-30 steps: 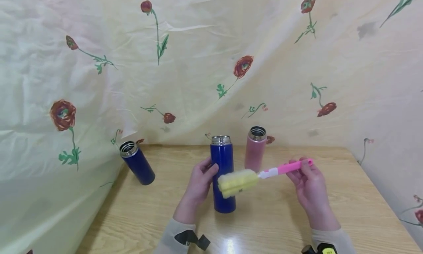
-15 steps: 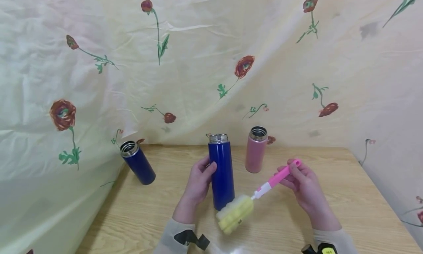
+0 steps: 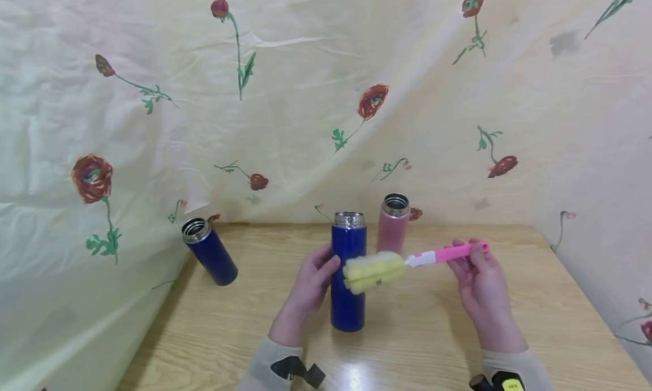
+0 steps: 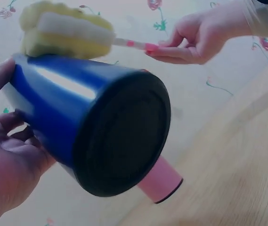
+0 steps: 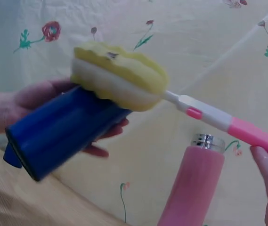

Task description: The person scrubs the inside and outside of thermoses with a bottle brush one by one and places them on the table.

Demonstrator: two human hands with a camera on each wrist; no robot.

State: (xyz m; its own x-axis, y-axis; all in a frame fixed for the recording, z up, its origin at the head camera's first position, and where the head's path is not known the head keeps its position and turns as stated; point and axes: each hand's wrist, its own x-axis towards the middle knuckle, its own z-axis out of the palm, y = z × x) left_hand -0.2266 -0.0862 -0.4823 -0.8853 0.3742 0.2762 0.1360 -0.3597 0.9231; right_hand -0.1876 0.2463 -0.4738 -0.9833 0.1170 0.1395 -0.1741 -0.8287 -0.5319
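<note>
My left hand [image 3: 312, 278] grips a tall blue vacuum flask [image 3: 348, 312] round its side, fingers behind and thumb in front. The flask has no lid, and its steel neck points up. Its dark base [image 4: 124, 136] shows in the left wrist view, raised off the table. In my right hand [image 3: 481, 286] is a bottle brush [image 3: 374, 271], pinched by its pink handle [image 3: 453, 252]. The brush's yellow and white sponge head lies across the flask's side, and in the right wrist view [image 5: 119, 77] it appears to touch the blue wall.
Behind the brush stands a lidless pink flask [image 3: 392, 230]. A shorter blue flask [image 3: 214, 261], also lidless, stands at the left of the wooden table [image 3: 229, 334]. A flower-printed cloth [image 3: 305, 97] hangs behind and at the sides.
The brush head dropped to the flask's base half a second ago and is now back up at its middle. The held flask has shifted slightly right and stands straighter.
</note>
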